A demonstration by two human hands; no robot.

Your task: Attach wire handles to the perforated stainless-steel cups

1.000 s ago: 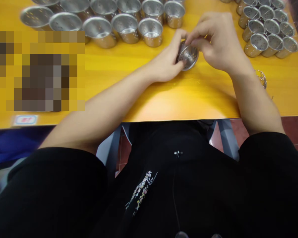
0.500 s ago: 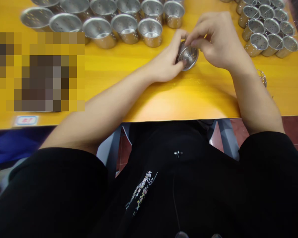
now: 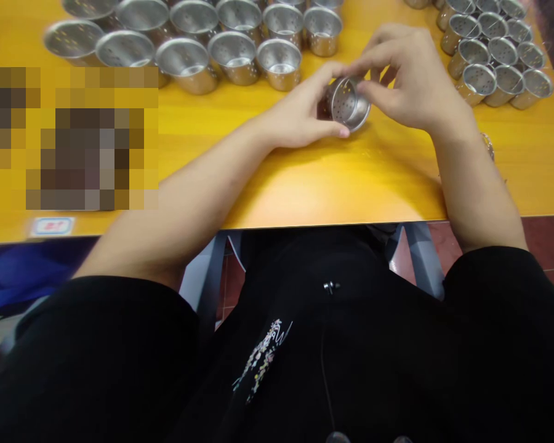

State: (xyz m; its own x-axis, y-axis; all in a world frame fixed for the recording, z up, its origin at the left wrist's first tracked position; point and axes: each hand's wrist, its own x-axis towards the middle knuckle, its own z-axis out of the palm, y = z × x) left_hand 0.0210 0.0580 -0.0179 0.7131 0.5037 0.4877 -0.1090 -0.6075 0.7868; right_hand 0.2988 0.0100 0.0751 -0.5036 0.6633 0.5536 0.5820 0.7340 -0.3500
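A small perforated metal cup (image 3: pixel 351 106) is tilted over the yellow table, its open mouth turned toward me. My left hand (image 3: pixel 302 114) grips it from the left, thumb along the lower rim and fingers around the far side. Over the upper right rim is my right hand (image 3: pixel 404 80), its index finger and thumb brought close together at the cup's edge. Whether anything thin sits between those fingertips is too small to tell.
Rows of metal cups (image 3: pixel 187 64) stand at the back left. More cups, some with thin wires across them (image 3: pixel 503 80), stand at the back right. Wire rings (image 3: pixel 488 146) lie beside my right forearm. A label (image 3: pixel 53 226) marks the yellow table's (image 3: pixel 305 197) front edge.
The cup has turned in my left hand, showing more of its perforated inner base. My left thumb has moved from inside the cup to its lower rim. My right fingers have shifted slightly.
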